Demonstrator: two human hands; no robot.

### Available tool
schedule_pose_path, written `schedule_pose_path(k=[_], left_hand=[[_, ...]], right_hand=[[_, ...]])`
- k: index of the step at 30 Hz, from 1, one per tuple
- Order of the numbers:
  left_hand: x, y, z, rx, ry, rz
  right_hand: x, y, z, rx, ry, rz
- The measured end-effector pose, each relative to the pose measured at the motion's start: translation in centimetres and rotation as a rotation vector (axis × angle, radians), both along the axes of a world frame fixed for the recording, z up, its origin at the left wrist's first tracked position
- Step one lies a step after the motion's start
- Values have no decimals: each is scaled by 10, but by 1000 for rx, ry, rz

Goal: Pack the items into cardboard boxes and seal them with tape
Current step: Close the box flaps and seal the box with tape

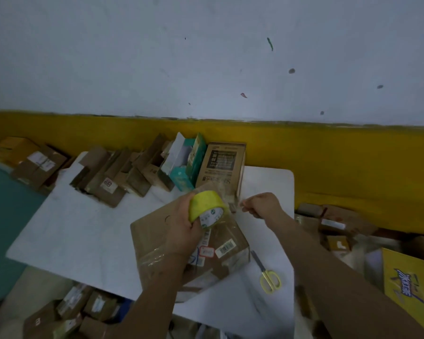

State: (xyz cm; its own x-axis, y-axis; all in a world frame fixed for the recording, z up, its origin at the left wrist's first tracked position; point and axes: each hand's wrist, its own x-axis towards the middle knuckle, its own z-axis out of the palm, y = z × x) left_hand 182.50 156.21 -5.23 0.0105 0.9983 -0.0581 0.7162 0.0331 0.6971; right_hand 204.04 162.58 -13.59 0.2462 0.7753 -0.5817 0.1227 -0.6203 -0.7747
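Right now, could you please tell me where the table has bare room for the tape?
The table is bare left of the box, in front of the carton row, and at the far right corner past the right hand. Crowded along the back.

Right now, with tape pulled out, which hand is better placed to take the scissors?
Right, probably. The scissors lie on the table right of the cardboard box, beside the right forearm. The right hand only pinches the free tape end; the left hand grips the tape roll over the box.
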Motion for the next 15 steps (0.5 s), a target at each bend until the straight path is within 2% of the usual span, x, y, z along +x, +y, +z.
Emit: schedule_pose_path(k=[3, 5, 7, 11, 13, 15], left_hand=[[-2, -4, -4, 17, -22, 23], [-1, -5, -8, 27, -8, 43], [0, -5, -11, 38, -13, 66], [1, -3, -10, 18, -45, 72], [1, -3, -10, 43, -14, 42], [0, -1, -11, 18, -26, 46]], right_hand=[[-26, 1, -9, -158, 59, 22], [-36, 2, -16, -199, -42, 75], [-37, 0, -18, -150, -139, 181], [-29, -14, -19, -189, -227, 326], [-38, -13, -14, 40, -289, 285], [-51, -9, 2, 265, -214, 200]])
